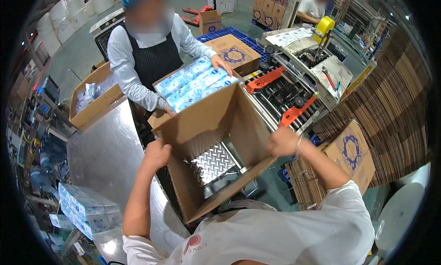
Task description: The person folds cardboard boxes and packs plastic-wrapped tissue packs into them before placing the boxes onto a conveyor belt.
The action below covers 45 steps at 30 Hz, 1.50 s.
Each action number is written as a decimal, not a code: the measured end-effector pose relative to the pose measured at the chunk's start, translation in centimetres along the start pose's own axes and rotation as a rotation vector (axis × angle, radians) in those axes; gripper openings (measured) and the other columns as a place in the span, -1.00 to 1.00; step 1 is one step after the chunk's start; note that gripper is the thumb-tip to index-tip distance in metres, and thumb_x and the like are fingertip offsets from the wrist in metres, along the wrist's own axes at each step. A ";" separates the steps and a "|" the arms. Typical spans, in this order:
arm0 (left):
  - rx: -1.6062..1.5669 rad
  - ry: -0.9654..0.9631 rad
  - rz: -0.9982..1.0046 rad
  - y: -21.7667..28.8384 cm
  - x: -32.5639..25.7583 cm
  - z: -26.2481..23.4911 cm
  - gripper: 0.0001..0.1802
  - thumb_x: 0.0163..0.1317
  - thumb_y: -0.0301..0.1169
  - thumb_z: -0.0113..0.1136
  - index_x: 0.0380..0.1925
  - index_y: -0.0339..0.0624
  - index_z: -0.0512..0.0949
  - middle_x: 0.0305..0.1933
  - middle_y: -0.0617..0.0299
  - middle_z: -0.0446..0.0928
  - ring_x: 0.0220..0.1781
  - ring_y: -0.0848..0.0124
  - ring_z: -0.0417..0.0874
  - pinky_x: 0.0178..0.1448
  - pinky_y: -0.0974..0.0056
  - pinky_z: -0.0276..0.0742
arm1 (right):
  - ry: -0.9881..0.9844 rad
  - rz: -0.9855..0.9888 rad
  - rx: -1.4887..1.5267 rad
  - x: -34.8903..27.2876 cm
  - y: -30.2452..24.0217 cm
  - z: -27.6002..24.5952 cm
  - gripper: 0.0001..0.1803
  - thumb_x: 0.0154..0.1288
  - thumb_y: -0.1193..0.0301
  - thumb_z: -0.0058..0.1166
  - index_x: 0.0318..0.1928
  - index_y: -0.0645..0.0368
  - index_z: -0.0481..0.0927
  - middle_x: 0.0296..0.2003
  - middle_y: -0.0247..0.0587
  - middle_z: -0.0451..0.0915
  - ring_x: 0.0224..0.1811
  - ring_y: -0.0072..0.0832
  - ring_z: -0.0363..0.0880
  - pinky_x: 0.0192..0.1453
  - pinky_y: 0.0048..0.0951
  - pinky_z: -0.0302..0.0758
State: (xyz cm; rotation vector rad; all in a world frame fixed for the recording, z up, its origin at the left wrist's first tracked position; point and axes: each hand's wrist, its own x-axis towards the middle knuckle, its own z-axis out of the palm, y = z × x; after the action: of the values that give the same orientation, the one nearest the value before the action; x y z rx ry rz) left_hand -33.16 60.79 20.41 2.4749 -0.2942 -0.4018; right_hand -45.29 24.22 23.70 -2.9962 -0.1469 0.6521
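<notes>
A brown cardboard box (197, 126) is held up in front of my body, its walls spread into a square. Through its open bottom a metal diamond-plate surface (213, 165) shows. My left hand (158, 155) is closed on the box's left corner, and my right hand (283, 142) grips its right corner. Just beyond, a co-worker (154, 53) in a dark apron has both hands on a carton full of blue-and-white plastic-wrapped packs (195, 83). That carton's near side is hidden behind my box.
A steel table (103, 145) lies to the left, with blue-and-white packs (87, 207) at its near end. Ahead right stands a roller conveyor with orange arms (298, 111) and a yellow tape roll (323, 27). Flattened cardboard (381, 86) is stacked at the right.
</notes>
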 end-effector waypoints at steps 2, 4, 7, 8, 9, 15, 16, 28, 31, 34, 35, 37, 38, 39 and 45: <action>0.210 0.151 0.148 2.4 -0.2 2.6 -0.60 0.07 -0.20 -0.04 -0.28 -0.37 0.48 -0.39 -0.22 0.51 -0.35 -0.01 0.55 -0.18 0.05 0.45 | -0.273 -0.349 -0.183 -0.1 -6.5 1.0 -0.61 0.14 0.19 -0.19 -0.43 0.23 0.61 -0.44 0.01 0.58 -0.31 -0.09 0.55 -0.25 -0.20 0.46; 0.367 0.155 0.361 4.3 -0.4 7.4 -0.51 0.14 -0.05 -0.09 -0.45 -0.34 0.54 -0.35 -0.22 0.51 -0.33 -0.02 0.54 -0.21 0.06 0.45 | -0.157 -0.553 -0.117 2.3 -7.7 7.5 -0.62 0.15 0.20 -0.16 -0.46 0.23 0.61 -0.48 -0.04 0.59 -0.39 -0.17 0.55 -0.34 -0.24 0.47; 0.621 -0.379 0.558 3.7 -3.7 10.9 -0.33 0.16 0.13 -0.19 -0.45 -0.36 0.54 -0.37 -0.14 0.53 -0.12 0.00 0.48 0.01 0.07 0.33 | -0.427 -0.455 0.128 8.8 -6.2 19.2 -0.68 0.16 0.25 -0.11 -0.46 0.24 0.59 -0.54 -0.10 0.58 -0.51 -0.27 0.51 -0.42 -0.29 0.46; 0.303 -1.018 0.358 3.0 -4.5 11.2 -0.31 0.15 0.15 -0.17 -0.27 -0.37 0.52 -0.17 -0.16 0.49 0.04 0.05 0.39 0.11 0.12 0.26 | -0.564 -0.390 0.227 10.1 -5.3 22.6 -0.69 0.16 0.26 -0.09 -0.47 0.24 0.59 -0.56 -0.12 0.58 -0.55 -0.30 0.50 -0.45 -0.30 0.45; 0.160 -1.238 0.645 2.7 -6.5 10.5 -0.30 0.16 0.14 -0.15 -0.09 -0.36 0.44 0.00 -0.11 0.41 0.17 0.08 0.29 0.22 0.17 0.17 | -0.697 -0.359 0.314 10.8 -4.5 24.4 -0.71 0.16 0.27 -0.07 -0.47 0.24 0.58 -0.58 -0.14 0.58 -0.59 -0.33 0.48 -0.47 -0.32 0.45; 0.066 -0.883 0.622 2.0 -6.1 6.9 0.08 -0.16 0.12 0.26 0.18 -0.46 0.04 0.13 -0.23 0.15 0.19 0.05 0.24 0.18 0.21 0.25 | 0.134 -0.872 0.876 9.5 -8.6 -0.1 -0.75 0.21 0.29 -0.08 -0.48 0.20 0.45 -0.54 -0.16 0.45 -0.42 -0.50 0.43 -0.31 -0.40 0.37; 0.028 -0.943 0.483 4.6 -5.0 5.7 0.18 -0.22 0.19 0.22 0.18 -0.53 -0.01 0.27 -0.27 0.00 0.35 0.00 -0.01 0.32 -0.01 -0.06 | 0.366 -0.567 0.811 10.0 -9.1 -3.4 -0.79 0.21 0.30 -0.09 -0.39 0.19 0.47 -0.50 -0.11 0.45 -0.42 -0.39 0.45 -0.33 -0.33 0.37; -0.233 0.383 0.011 0.0 -4.3 13.4 -0.05 -0.07 -0.28 0.28 0.17 -0.53 -0.07 0.08 -0.36 0.20 0.11 -0.10 0.29 0.18 0.08 0.21 | 0.430 -0.600 0.562 9.8 -5.2 16.4 -0.54 0.12 0.32 0.00 0.05 0.20 0.37 0.04 -0.02 0.37 0.12 -0.10 0.29 0.24 -0.20 0.17; -0.146 0.319 -0.074 1.9 -3.3 15.1 -0.29 0.13 -0.30 0.04 0.15 -0.52 -0.01 0.03 -0.34 0.25 0.02 -0.17 0.34 0.08 0.01 0.28 | 0.967 -0.214 0.717 11.9 0.8 7.4 -0.77 0.18 0.34 -0.05 -0.22 0.22 0.51 -0.36 -0.14 0.58 -0.29 -0.29 0.54 -0.14 -0.34 0.45; -0.017 0.246 -0.195 1.3 -2.4 13.7 -0.29 0.17 -0.23 -0.04 0.21 -0.40 -0.03 0.02 -0.24 0.31 0.02 -0.11 0.36 0.03 0.00 0.31 | 0.992 0.170 1.070 15.6 10.7 8.2 -0.74 0.22 0.26 -0.08 -0.32 0.23 0.49 -0.55 -0.23 0.53 -0.50 -0.43 0.48 -0.35 -0.46 0.41; -0.021 0.174 -0.276 1.1 -2.1 11.2 -0.30 0.18 -0.22 -0.06 0.22 -0.35 -0.01 0.01 -0.22 0.33 0.01 -0.09 0.37 0.03 0.01 0.31 | 0.977 0.337 0.763 17.2 14.8 12.4 -0.70 0.20 0.22 -0.09 -0.35 0.23 0.51 -0.54 -0.10 0.54 -0.53 -0.25 0.50 -0.37 -0.42 0.42; -0.028 0.471 -0.007 -7.3 -1.5 9.7 -0.35 0.19 -0.20 -0.09 0.22 -0.29 0.06 -0.04 -0.18 0.37 -0.04 -0.06 0.39 0.02 0.02 0.31 | 0.769 0.468 0.613 20.3 16.4 21.2 -0.61 0.18 0.13 -0.14 -0.29 0.20 0.55 -0.40 0.12 0.54 -0.28 -0.03 0.52 -0.17 -0.20 0.43; 0.090 0.473 -0.081 -10.7 -1.4 8.8 -0.39 0.21 -0.20 -0.11 0.20 -0.27 0.10 -0.07 -0.15 0.39 -0.08 -0.02 0.41 0.01 0.01 0.31 | 0.355 0.544 0.641 19.5 17.8 26.2 -0.55 0.17 0.07 -0.17 -0.23 0.19 0.55 -0.27 0.12 0.53 -0.16 0.00 0.49 -0.04 -0.13 0.38; 0.252 0.372 -0.195 -13.0 -2.1 7.0 -0.42 0.23 -0.22 -0.14 0.20 -0.25 0.11 -0.07 -0.13 0.39 -0.09 0.01 0.43 0.00 0.04 0.32 | 0.238 0.644 0.768 20.1 16.3 32.0 -0.46 0.17 0.02 -0.20 -0.15 0.26 0.52 -0.11 0.13 0.49 -0.02 -0.03 0.42 0.06 -0.14 0.32; 0.448 0.360 -0.431 -16.5 -2.6 5.7 -0.48 0.27 -0.11 -0.27 0.23 0.05 0.11 0.12 0.03 0.32 0.19 0.05 0.23 0.07 -0.23 0.16 | -0.169 0.766 1.133 18.5 9.9 50.5 -0.05 0.13 -0.32 -0.54 0.01 0.39 0.39 -0.02 0.17 0.42 0.09 -0.07 0.33 0.15 -0.21 0.21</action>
State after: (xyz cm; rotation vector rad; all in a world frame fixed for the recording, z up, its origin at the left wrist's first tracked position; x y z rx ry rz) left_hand -35.61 71.61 6.67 2.9875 0.3412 -0.0508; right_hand -48.86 18.87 -30.62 -1.8091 1.0244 0.6833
